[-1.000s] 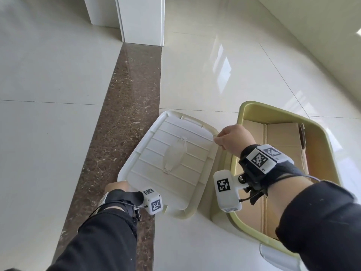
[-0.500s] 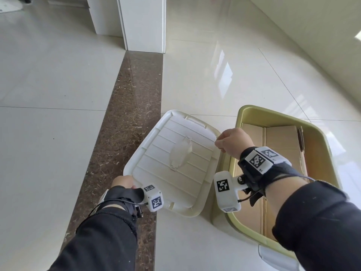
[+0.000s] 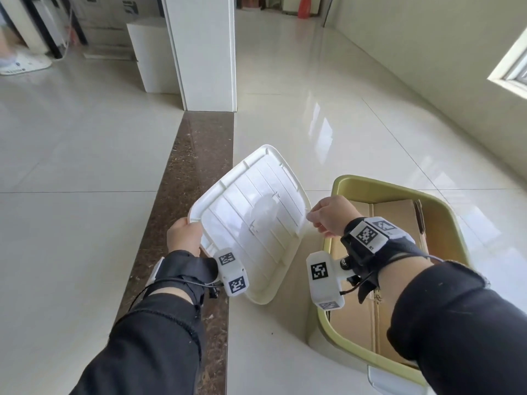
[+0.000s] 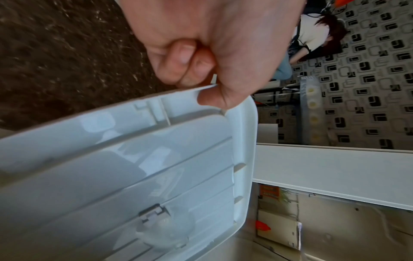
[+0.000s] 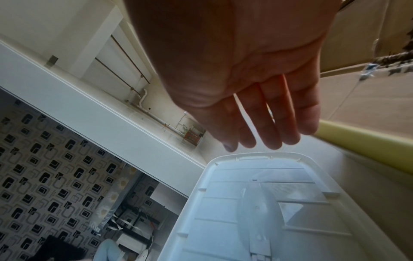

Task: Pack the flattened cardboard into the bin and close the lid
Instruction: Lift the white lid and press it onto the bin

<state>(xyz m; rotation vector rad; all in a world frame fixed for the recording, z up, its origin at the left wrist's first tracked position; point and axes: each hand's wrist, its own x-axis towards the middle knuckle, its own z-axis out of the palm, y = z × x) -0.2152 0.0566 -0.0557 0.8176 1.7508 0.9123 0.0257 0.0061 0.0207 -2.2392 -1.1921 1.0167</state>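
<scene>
While the flat brown cardboard sheets already lay inside the open olive-green plastic bin, at four o'clock in the head view, packing appeared complete and only closing remained. The white ribbed plastic lid was held tilted, clear of the floor, just beside the bin at its nine o'clock, underside toward the camera. The left hand and right hand flanked it.

On the left wrist view, the left hand pinched the lid's rim.

On the right wrist view, the right hand showed straight fingers against the lid's twelve o'clock edge, gripping nothing. The lid looked rigid and undamaged.
</scene>
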